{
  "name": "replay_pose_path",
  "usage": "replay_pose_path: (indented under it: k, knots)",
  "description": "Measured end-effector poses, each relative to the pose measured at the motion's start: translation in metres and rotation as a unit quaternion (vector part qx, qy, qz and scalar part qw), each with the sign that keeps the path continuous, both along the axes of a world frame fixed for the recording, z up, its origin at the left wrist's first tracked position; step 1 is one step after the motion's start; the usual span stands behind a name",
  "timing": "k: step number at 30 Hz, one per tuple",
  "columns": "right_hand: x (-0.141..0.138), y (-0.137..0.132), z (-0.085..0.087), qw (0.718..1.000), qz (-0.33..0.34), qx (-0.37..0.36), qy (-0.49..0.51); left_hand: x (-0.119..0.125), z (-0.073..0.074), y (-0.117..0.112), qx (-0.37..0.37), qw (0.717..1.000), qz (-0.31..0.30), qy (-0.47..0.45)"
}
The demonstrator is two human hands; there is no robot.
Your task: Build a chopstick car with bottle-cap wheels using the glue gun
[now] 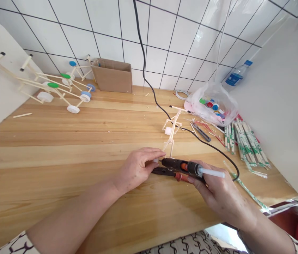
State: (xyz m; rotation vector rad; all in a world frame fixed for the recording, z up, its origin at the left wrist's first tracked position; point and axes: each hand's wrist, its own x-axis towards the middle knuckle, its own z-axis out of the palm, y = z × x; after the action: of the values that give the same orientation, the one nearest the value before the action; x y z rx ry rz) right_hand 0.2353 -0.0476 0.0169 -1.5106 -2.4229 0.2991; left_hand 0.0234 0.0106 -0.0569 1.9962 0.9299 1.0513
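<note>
My right hand (220, 192) is wrapped round a black hot glue gun (174, 163), with a translucent glue stick (212, 172) poking out of its rear. The gun's nozzle points left at my left hand (135, 167), whose thumb and fingers pinch a small white piece, seemingly a bottle cap (155, 160), mostly covered by the fingers. Just beyond the fingertips stands a small tricycle-like model of wooden sticks (174, 123) with a white cap wheel (168, 131) and a dark-tipped handlebar. Under the gun lie red-handled pliers (164, 171), partly hidden.
Finished stick models (59, 86) with cap wheels stand at the far left beside a cardboard box (114, 76). A black cable (149, 79) crosses the table. Rightward are a utility knife (202, 132), a plastic bag of caps (200, 95), wrapped chopsticks (250, 144) and a bottle (237, 74).
</note>
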Motion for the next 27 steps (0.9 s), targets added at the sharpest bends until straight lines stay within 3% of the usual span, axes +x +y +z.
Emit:
replay_pose_path:
  k: [3, 11, 16, 20, 27]
  knots:
    - [0.000, 0.000, 0.003, 0.998, -0.002, -0.059, 0.011, 0.000, 0.001, 0.000, -0.003, 1.000, 0.001, -0.002]
    - [0.001, 0.001, 0.000, 0.996, -0.010, -0.086, 0.029, 0.000, 0.002, 0.000, -0.006, 1.000, 0.002, 0.000]
    - [-0.002, 0.002, 0.004, 0.998, -0.002, -0.063, 0.014, 0.001, 0.003, -0.001, -0.003, 1.000, 0.005, -0.001]
    - [0.000, 0.002, 0.017, 1.000, 0.008, 0.002, 0.010, 0.000, 0.003, -0.002, -0.008, 1.000, 0.006, 0.003]
    - [0.018, 0.004, 0.034, 0.993, -0.017, 0.045, -0.105, 0.000, 0.002, -0.002, -0.017, 1.000, 0.013, 0.000]
